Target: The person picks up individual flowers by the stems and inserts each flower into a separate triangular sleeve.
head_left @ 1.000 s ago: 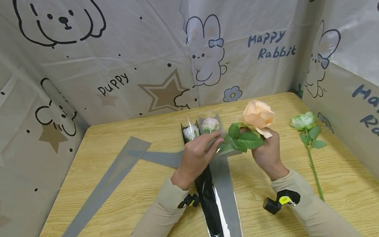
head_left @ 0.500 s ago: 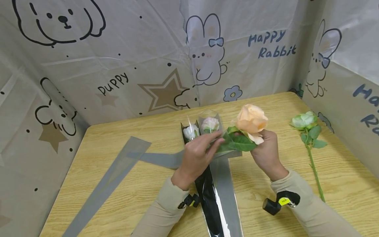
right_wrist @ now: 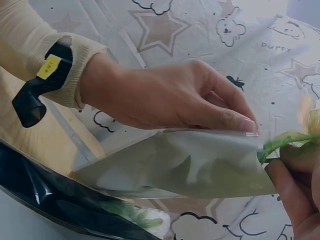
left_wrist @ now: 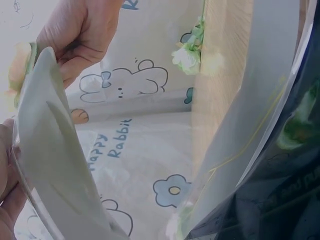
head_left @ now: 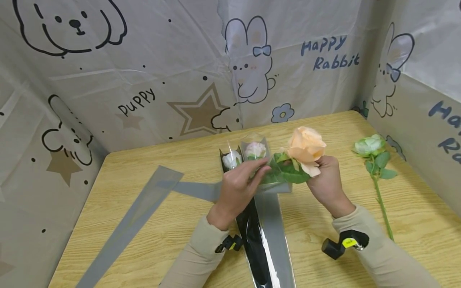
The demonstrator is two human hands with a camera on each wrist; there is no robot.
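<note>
My left hand (head_left: 234, 192) pinches the rim of a translucent grey flower sleeve (right_wrist: 165, 172) between thumb and fingers. With my right hand (head_left: 325, 184) I hold a peach artificial rose (head_left: 306, 145) just below its bloom. The rose's stem enters the sleeve's mouth, and green shadows of leaves show through the film. Some leaves (head_left: 293, 173) stay outside at the mouth. In the right wrist view, the right fingertips are close to the sleeve's opening. Beneath the left hand lie two wrapped flowers, one white (head_left: 231, 160) and one pale pink (head_left: 255, 150).
A black sleeve (head_left: 255, 246) and a grey sleeve (head_left: 276, 236) run toward the table's near side. Another flat grey sleeve (head_left: 129, 222) lies at the left. A pale green flower (head_left: 371, 145) on a long stem lies at the right. Printed cloth walls (head_left: 173, 80) surround the table.
The right hand has brought the peach rose left and slightly down, with its leaves closer into the sleeve's mouth. The left hand keeps its pinch on the rim, almost unmoved.
</note>
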